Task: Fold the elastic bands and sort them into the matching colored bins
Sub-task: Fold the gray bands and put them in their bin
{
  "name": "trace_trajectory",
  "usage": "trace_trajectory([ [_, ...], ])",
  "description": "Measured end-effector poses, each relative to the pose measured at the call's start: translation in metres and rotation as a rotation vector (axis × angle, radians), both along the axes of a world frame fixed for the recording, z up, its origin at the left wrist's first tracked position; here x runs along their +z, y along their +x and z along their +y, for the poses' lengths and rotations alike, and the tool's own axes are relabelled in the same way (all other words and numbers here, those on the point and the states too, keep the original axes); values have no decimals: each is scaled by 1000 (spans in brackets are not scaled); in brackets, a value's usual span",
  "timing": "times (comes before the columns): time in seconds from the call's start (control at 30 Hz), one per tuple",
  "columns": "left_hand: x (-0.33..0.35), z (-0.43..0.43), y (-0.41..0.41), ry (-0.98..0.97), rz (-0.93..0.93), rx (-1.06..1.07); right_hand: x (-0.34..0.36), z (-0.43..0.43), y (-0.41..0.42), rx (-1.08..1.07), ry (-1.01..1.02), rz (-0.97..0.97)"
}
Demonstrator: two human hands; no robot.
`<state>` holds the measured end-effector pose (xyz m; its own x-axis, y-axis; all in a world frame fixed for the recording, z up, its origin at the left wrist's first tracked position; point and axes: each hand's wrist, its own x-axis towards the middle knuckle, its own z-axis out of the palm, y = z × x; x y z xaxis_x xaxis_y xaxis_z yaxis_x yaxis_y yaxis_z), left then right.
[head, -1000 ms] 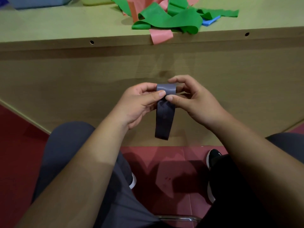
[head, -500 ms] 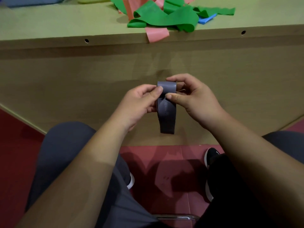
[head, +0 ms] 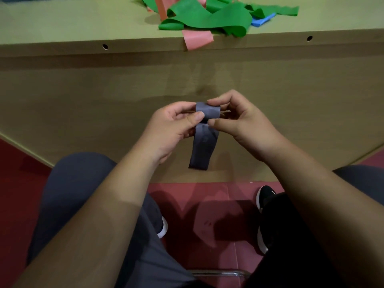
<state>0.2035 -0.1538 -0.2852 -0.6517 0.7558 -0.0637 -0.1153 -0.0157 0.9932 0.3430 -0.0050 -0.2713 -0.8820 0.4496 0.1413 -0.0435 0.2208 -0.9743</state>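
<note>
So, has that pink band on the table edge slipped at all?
No. The pink band sits where it was, between the two holes in the table edge; only the camera shifted.

One grey band [head: 204, 142], one blue band [head: 262, 20], two hands [head: 172, 129] [head: 245, 123], two shoes [head: 266, 195] [head: 163, 228].

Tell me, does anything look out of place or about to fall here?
One pink band droops over the front edge of the table, poking out from under the tangled green bands. It may slip off. The grey band pinched between left hand and right hand looks fine.
</note>
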Motion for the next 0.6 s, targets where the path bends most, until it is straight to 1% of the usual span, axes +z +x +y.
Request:
trace_trajectory([
  [0.17,4,0,0,16,12,-15,0,4,0,-26,-8,8],
  [0.3,4,2,3,28,15,-7,0,7,-1,-50,53,-6],
  [0.47,9,-1,6,18,-38,-67,0,8,1,-87,89,33],
  [0.6,9,-2,9,-10,51,-74,-1,6,1,-130,114,72],
])
